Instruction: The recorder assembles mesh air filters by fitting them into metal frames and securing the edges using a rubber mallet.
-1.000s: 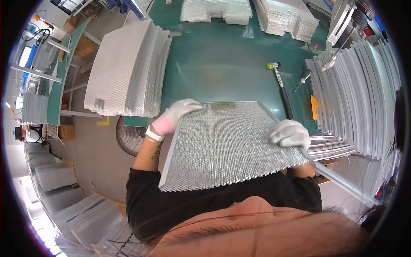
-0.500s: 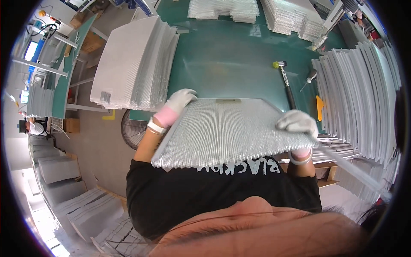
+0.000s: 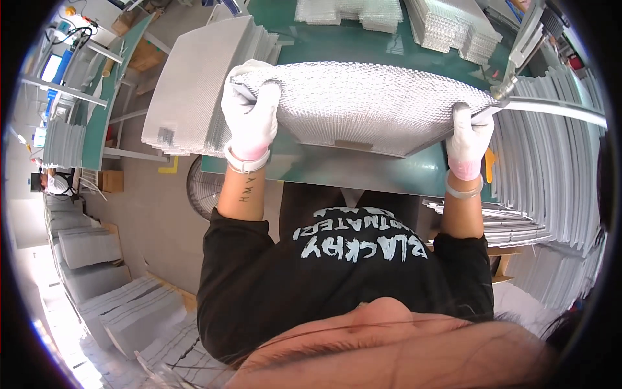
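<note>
A silvery metal mesh panel stands tilted over the table, its lower edge at the green tabletop and its curved upper edge raised. My left hand, in a white glove with a pink cuff, grips the panel's upper left corner, fingers folded over the edge. At the upper right corner, my right hand, gloved alike, is closed on the panel's edge with the thumb on top. A long pale metal strip sticks out rightward from that corner. Whether my right fingers also touch the strip is hidden.
The green table lies under the panel. Mesh sheets are stacked on the left, with more stacks at the back. Framed panels stand in a row on the right. An orange-yellow tool peeks out beside my right hand.
Both hands have lifted the panel's near edge and swung it up and away from me. The strip swung from lower right to upper right. The hammer and screwdriver are now hidden.
</note>
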{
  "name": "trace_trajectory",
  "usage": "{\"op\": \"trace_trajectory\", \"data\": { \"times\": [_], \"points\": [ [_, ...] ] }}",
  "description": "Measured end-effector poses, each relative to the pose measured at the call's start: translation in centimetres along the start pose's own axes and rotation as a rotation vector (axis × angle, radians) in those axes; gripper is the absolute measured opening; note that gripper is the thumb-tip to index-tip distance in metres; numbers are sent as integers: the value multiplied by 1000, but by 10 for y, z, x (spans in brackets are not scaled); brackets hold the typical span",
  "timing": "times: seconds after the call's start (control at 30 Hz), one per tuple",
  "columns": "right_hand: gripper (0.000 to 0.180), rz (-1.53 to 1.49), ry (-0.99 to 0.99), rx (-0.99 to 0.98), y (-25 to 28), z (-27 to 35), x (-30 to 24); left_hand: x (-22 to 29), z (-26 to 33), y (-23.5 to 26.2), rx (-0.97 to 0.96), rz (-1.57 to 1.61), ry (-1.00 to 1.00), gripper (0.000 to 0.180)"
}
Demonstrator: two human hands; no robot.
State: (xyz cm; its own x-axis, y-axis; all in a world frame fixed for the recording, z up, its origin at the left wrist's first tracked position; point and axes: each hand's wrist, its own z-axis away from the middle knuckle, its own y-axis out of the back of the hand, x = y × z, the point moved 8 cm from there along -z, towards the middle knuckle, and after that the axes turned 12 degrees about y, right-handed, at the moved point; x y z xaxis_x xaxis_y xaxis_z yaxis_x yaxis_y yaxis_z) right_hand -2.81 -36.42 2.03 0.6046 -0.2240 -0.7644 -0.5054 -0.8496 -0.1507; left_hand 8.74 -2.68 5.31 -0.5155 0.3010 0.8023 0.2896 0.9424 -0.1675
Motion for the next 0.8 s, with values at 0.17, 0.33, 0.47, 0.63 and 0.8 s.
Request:
{"op": "trace_trajectory", "data": {
  "times": [0.17, 0.33, 0.47, 0.63, 0.8],
  "points": [
    [4, 90, -24, 24, -2, -6, 1, -46, 32, -3, 31, 83, 223, 51],
    [4, 114, -12, 33, -8, -18, 4, -152, 116, 29, -125, -1035, 453, 73],
    [10, 65, 30, 55, -11, -26, 2, -157, 111, 32, -102, -1108, 531, 67],
    [11, 30, -6, 35, -19, -28, 3, -158, 107, 44, -329, -995, 511, 50],
    [11, 49, 10, -27, -10, -24, 6, -126, 87, 30, -432, -798, 661, 39]
  ]
}}
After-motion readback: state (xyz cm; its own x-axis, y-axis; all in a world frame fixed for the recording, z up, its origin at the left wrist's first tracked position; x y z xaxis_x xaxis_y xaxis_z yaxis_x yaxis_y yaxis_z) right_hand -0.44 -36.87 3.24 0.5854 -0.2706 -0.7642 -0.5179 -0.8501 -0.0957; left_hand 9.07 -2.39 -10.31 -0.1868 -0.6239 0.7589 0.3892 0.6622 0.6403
